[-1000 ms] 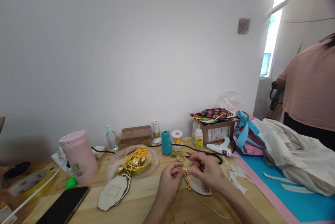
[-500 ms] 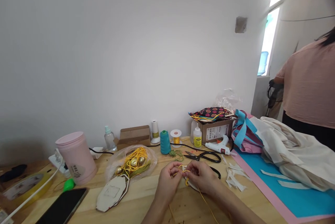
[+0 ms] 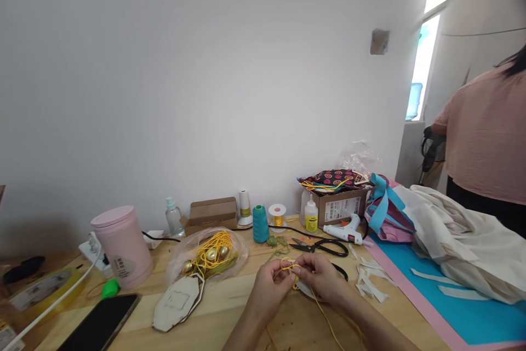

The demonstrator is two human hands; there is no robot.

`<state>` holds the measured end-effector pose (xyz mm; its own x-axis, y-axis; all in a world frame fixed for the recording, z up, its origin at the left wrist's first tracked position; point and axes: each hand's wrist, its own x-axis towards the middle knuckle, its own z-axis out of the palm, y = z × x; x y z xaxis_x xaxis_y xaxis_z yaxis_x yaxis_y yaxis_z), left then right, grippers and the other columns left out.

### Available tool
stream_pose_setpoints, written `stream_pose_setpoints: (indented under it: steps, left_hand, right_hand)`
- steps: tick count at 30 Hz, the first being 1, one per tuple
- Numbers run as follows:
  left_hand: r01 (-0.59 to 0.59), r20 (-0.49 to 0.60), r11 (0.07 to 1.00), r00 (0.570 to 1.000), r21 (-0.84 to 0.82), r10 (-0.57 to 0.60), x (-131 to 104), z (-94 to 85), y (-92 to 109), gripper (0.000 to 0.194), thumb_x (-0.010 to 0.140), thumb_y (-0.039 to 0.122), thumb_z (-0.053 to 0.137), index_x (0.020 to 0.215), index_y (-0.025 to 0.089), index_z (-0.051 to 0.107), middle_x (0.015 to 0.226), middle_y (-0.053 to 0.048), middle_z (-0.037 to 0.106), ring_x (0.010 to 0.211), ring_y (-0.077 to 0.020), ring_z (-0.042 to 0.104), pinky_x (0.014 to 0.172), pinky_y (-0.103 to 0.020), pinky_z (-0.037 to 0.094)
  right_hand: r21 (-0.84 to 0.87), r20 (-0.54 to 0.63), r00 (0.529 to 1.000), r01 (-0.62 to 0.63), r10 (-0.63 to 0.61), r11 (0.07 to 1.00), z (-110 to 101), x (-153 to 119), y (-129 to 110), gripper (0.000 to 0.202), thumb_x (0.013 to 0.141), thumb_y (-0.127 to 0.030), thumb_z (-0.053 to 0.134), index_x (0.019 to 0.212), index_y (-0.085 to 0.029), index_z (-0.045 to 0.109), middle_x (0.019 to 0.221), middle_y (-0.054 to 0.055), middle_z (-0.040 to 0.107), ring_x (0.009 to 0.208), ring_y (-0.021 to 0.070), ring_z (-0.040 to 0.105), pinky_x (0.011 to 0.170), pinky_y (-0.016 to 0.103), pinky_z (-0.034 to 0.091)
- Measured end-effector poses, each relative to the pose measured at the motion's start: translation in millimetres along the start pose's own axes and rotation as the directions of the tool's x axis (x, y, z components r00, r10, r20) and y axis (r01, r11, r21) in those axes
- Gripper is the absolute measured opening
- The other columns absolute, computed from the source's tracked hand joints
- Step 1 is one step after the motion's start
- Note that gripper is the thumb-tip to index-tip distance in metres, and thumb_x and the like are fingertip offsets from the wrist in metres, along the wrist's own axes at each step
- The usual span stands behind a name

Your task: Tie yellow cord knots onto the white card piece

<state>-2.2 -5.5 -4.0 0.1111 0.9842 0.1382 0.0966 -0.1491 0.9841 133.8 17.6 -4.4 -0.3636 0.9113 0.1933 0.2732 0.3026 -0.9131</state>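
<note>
Both hands meet over the wooden table at the lower middle of the head view. My left hand (image 3: 269,291) is closed, its fingertips pinching a yellow cord (image 3: 324,315). My right hand (image 3: 322,277) pinches the same cord from the other side, with loops of it showing between the hands. One length of cord trails down below my right hand toward the front edge. Partly hidden under my right hand lies a pale flat piece (image 3: 304,288). Black-handled scissors (image 3: 324,246) rest just behind the hands.
Behind stand a teal thread cone (image 3: 260,225), a glue bottle (image 3: 311,217) and a glue gun (image 3: 345,230). A bag of yellow cords (image 3: 217,247), a phone (image 3: 101,322) and a pink cup (image 3: 123,247) are left. Fabric (image 3: 456,230) lies right; a person (image 3: 485,132) stands beyond.
The fingertips of both hands have moved slightly apart, and more of the yellow cord loop shows between them. The whole view has shifted slightly.
</note>
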Motion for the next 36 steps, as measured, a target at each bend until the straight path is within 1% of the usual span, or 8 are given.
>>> stream_pose_setpoints:
  steps: [7, 12, 19, 24, 27, 30, 34, 36]
  left_hand:
    - [-0.017, -0.008, 0.999, 1.0, 0.045, 0.018, 2, -3.3, -5, 0.023, 0.061, 0.031, 0.058, 0.066, 0.01, 0.066, 0.062, -0.004, 0.063, 0.058, -0.0149, 0.053, 0.054, -0.022, 0.039]
    - [0.03, -0.09, 0.999, 0.996, 0.033, -0.027, 4, -5.8, -11, 0.023, 0.057, 0.032, 0.061, 0.061, 0.01, 0.065, 0.053, -0.002, 0.062, 0.049, -0.0136, 0.052, 0.047, -0.021, 0.038]
    - [0.076, -0.111, 0.997, 0.991, -0.029, -0.079, 5, -6.1, -8, 0.027, 0.056, 0.034, 0.061, 0.064, 0.009, 0.065, 0.061, -0.005, 0.067, 0.054, -0.016, 0.056, 0.051, -0.023, 0.041]
    - [0.078, -0.163, 0.997, 0.984, 0.013, -0.075, 5, -6.4, -7, 0.026, 0.054, 0.035, 0.063, 0.063, 0.01, 0.066, 0.061, -0.006, 0.067, 0.055, -0.0169, 0.057, 0.051, -0.024, 0.042]
    - [0.08, -0.18, 0.997, 0.981, 0.009, -0.077, 5, -6.0, -5, 0.025, 0.053, 0.033, 0.064, 0.062, 0.01, 0.066, 0.059, -0.005, 0.067, 0.053, -0.0165, 0.056, 0.051, -0.024, 0.042]
    - [0.093, -0.165, 0.995, 0.981, -0.047, -0.1, 4, -6.1, -2, 0.024, 0.052, 0.032, 0.065, 0.062, 0.01, 0.066, 0.058, -0.005, 0.067, 0.052, -0.016, 0.056, 0.05, -0.024, 0.041]
    - [0.102, -0.136, 0.988, 0.984, -0.117, -0.117, 4, -7.2, 1, 0.022, 0.052, 0.03, 0.065, 0.062, 0.01, 0.066, 0.057, -0.004, 0.067, 0.052, -0.0153, 0.056, 0.053, -0.024, 0.042]
    - [0.093, -0.138, 0.99, 0.985, -0.11, -0.108, 3, -7.4, 1, 0.02, 0.052, 0.029, 0.065, 0.06, 0.01, 0.065, 0.056, -0.004, 0.067, 0.051, -0.0151, 0.056, 0.052, -0.024, 0.041]
  right_hand:
    - [0.025, 0.002, 1.0, -0.027, 0.027, 0.999, -2, 1, 1, 0.024, 0.064, -0.035, 0.049, 0.063, -0.013, 0.058, 0.054, -0.002, 0.05, 0.05, 0.0087, 0.041, 0.045, 0.018, 0.03]
    - [0.088, -0.026, 0.989, -0.144, 0.146, 0.986, -6, -1, -9, 0.028, 0.06, -0.038, 0.052, 0.056, -0.012, 0.06, 0.043, -0.004, 0.044, 0.04, 0.0061, 0.032, 0.039, 0.017, 0.023]
    - [0.307, -0.155, 0.962, -0.168, 0.223, 0.937, -18, 0, -18, 0.027, 0.056, -0.039, 0.056, 0.052, -0.012, 0.06, 0.044, -0.001, 0.052, 0.04, 0.0085, 0.041, 0.04, 0.019, 0.028]
    - [0.274, -0.311, 0.94, -0.053, 0.141, 0.96, -28, 7, -6, 0.03, 0.055, -0.04, 0.058, 0.059, -0.011, 0.063, 0.053, 0.002, 0.059, 0.05, 0.0128, 0.049, 0.049, 0.023, 0.036]
    - [0.273, -0.363, 0.925, -0.011, 0.113, 0.962, -30, 8, -4, 0.031, 0.056, -0.04, 0.057, 0.066, -0.011, 0.063, 0.065, 0.005, 0.062, 0.06, 0.016, 0.053, 0.059, 0.026, 0.039]
    - [0.227, -0.397, 0.912, -0.009, 0.1, 0.974, -32, 6, -5, 0.032, 0.057, -0.041, 0.056, 0.066, -0.011, 0.063, 0.065, 0.005, 0.062, 0.063, 0.0173, 0.053, 0.062, 0.027, 0.039]
    - [0.086, -0.442, 0.896, -0.017, 0.054, 0.996, -33, 4, -10, 0.033, 0.063, -0.043, 0.049, 0.063, -0.012, 0.06, 0.061, 0.004, 0.059, 0.061, 0.0177, 0.053, 0.058, 0.028, 0.04]
    - [-0.072, -0.466, 0.88, 0.061, -0.087, 0.996, -32, 1, -14, 0.029, 0.067, -0.039, 0.047, 0.07, -0.013, 0.06, 0.07, 0.006, 0.059, 0.07, 0.019, 0.053, 0.064, 0.029, 0.04]
